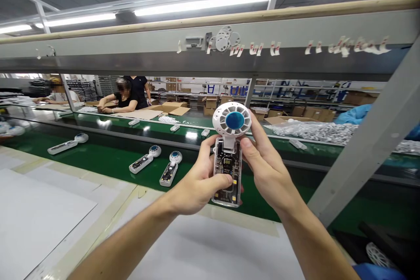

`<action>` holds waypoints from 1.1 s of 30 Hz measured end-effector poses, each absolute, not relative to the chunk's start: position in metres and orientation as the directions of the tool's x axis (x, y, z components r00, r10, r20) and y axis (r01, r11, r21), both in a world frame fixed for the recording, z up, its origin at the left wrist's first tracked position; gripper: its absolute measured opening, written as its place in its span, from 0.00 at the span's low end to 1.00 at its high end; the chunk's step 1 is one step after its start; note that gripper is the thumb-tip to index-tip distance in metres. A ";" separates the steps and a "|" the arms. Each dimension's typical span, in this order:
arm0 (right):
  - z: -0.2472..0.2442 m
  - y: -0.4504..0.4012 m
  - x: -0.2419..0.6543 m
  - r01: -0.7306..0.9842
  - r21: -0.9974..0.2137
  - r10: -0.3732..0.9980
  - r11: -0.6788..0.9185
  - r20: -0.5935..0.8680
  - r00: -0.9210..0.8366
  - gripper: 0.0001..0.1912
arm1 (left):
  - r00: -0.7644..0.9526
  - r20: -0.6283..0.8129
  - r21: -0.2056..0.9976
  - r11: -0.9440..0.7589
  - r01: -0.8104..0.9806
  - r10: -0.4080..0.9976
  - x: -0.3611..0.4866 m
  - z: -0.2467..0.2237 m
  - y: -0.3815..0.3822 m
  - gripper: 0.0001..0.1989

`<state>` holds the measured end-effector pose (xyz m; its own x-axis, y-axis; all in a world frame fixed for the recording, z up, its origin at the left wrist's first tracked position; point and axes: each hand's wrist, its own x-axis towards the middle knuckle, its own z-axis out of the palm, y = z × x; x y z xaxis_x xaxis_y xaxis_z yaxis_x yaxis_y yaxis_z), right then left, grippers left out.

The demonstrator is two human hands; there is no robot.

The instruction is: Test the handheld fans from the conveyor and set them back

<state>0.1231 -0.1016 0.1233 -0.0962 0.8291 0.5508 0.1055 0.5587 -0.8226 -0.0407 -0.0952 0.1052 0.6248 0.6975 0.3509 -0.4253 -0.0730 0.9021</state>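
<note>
A handheld fan (233,119) is held upright above the near edge of the green conveyor belt (108,166). Its round white head has a blue centre, and its clear-fronted handle shows a circuit board and a small digit display. My left hand (200,183) wraps the handle, with the thumb lying across its front. My right hand (265,162) grips the fan at the neck and the side of the head, its fingers partly hidden behind. On the belt to the left lie more such fans (170,168), one pair close together and another (68,143) farther off.
White sheets (39,214) cover the near worktop. A slanted grey post (364,140) stands at right. Overhead runs a metal beam (131,57) with paper tags stuck on. Beyond the belt are a seated person (123,98), cardboard boxes (167,107) and bagged white parts (315,130).
</note>
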 end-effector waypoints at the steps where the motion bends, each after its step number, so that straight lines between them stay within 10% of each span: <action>1: 0.123 -0.102 0.123 0.103 -0.824 0.831 0.556 0.549 -0.096 0.39 | 0.620 0.350 0.902 -0.075 -0.425 0.702 -0.040 0.105 -0.096 0.38; 33: 0.121 -0.104 0.120 0.242 -0.783 0.819 0.573 0.557 -0.136 0.27 | 0.528 0.364 0.871 -0.080 -0.485 0.767 -0.043 0.109 -0.095 0.37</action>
<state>0.1196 -0.1036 0.1207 -0.1360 0.8190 0.5575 0.2422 0.5731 -0.7829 -0.0434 -0.0951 0.1085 0.5279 0.7672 0.3643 -0.4851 -0.0797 0.8708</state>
